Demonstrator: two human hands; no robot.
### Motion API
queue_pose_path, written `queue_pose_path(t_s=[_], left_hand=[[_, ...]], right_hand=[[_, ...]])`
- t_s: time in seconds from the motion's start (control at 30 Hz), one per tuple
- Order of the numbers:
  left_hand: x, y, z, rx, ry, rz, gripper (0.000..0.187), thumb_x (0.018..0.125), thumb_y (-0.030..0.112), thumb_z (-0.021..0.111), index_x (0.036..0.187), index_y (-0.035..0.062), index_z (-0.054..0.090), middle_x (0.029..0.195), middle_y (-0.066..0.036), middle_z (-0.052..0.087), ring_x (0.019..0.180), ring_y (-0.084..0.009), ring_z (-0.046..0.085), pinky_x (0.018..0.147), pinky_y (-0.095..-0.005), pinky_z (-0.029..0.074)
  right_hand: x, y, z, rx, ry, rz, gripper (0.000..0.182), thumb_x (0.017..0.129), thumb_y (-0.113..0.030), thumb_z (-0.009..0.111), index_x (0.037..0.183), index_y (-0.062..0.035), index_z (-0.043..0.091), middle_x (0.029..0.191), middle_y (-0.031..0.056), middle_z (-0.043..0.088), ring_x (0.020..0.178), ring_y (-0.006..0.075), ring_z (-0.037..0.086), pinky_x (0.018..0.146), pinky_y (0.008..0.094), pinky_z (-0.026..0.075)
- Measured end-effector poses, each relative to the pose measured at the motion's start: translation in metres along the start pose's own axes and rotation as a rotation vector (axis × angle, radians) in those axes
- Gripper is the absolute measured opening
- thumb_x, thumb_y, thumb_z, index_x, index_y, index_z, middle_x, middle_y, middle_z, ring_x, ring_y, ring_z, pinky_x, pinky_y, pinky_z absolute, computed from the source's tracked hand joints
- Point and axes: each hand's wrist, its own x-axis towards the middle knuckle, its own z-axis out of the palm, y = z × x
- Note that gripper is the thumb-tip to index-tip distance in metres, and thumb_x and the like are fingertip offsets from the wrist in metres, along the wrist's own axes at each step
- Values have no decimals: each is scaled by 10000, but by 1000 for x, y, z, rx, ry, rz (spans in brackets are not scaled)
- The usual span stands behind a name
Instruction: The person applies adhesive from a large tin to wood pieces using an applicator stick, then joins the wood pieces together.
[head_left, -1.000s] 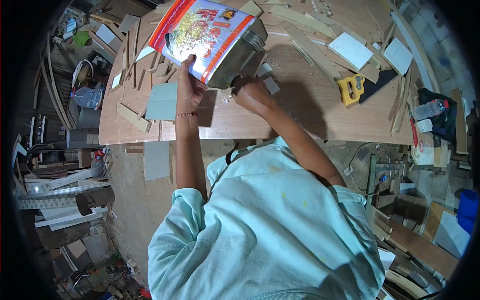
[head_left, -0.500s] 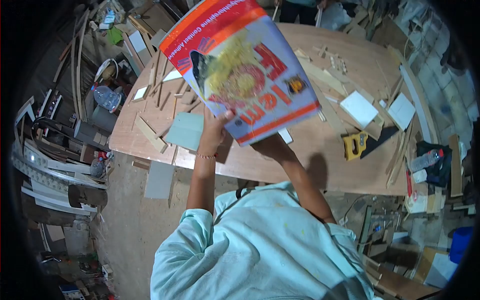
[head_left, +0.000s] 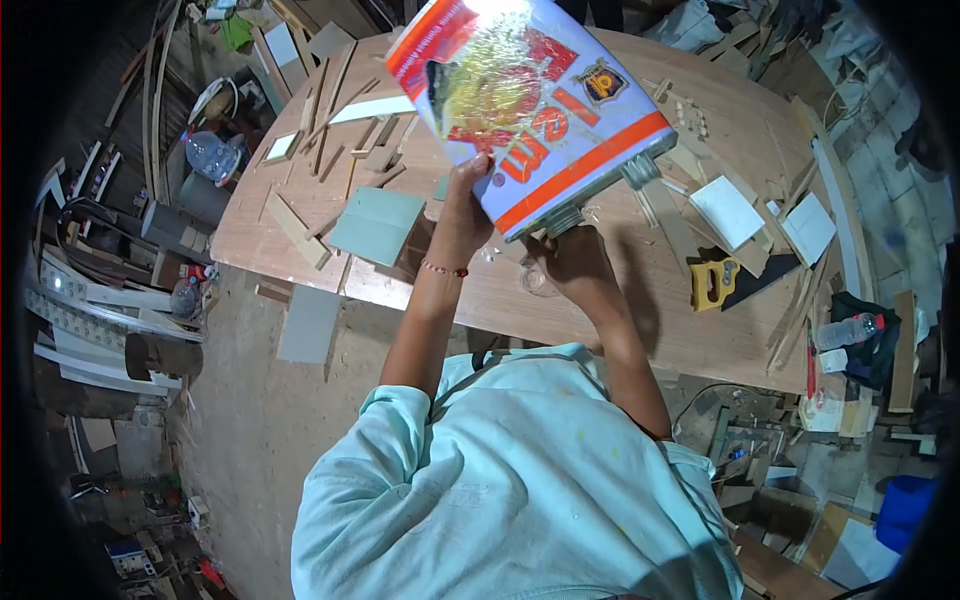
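Observation:
A large adhesive can [head_left: 540, 110], printed in white, red and orange, is tilted over the table with its lettering upside down. My left hand [head_left: 468, 205] grips its lower left side, thumb on the printed face. A short neck [head_left: 562, 220] sticks out of the can's lower end, beside a metal fitting [head_left: 640, 170]. Just below that neck, my right hand [head_left: 582, 268] has its fingers curled together; whatever they hold is hidden. A clear round object [head_left: 537, 280] lies on the table beside the right hand.
On the wooden table [head_left: 480, 295] lie wood strips [head_left: 298, 230], a pale green panel [head_left: 378, 225], white panels [head_left: 727, 213] and a yellow-handled saw [head_left: 715, 285]. A plastic bottle [head_left: 850, 330] is at the right. Someone's legs [head_left: 604, 14] show beyond the far edge.
The can has moved right and tipped so that its lower end with the neck now shows. My left hand moved right with it, and my right hand has come into view below the neck.

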Motion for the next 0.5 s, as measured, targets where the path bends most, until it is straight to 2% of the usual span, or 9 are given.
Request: queue_pose_path(t_s=[0.07,0.13,0.2,0.33,0.5], left_hand=[[6,-17,-4,-2,97,-39,528,771,325,546,1177,20,402,1125,-142,520,1016,-245,536,874,-375,447],[10,-32,-4,-24,91,-72,550,764,361,569,1180,44,397,1138,-124,513,1006,-223,540,879,-362,437],[10,-43,-6,-49,141,-208,571,749,388,585,1173,51,404,1144,-119,508,1008,-223,535,871,-368,436],[14,-70,-12,-89,151,-310,601,736,384,605,1162,17,393,1129,-136,506,1032,-252,509,913,-417,389],[27,-103,-34,-142,93,-437,638,717,430,610,1174,41,394,1139,-139,502,1046,-256,497,897,-482,378]], right_hand=[[-4,17,6,-218,17,-35,262,744,-231,609,813,22,590,686,197,595,648,345,588,582,379,473],[-9,25,9,-125,-6,31,271,742,-242,613,803,21,604,708,208,598,658,347,590,581,394,469],[-13,31,9,-217,-12,259,273,739,-246,621,787,23,611,723,213,601,672,345,593,583,402,466],[-20,56,7,-272,-158,393,345,730,-281,642,794,55,596,699,253,583,691,380,586,603,427,452],[-28,68,7,-244,-143,431,371,726,-283,648,788,76,580,709,264,578,704,392,582,625,431,444]])
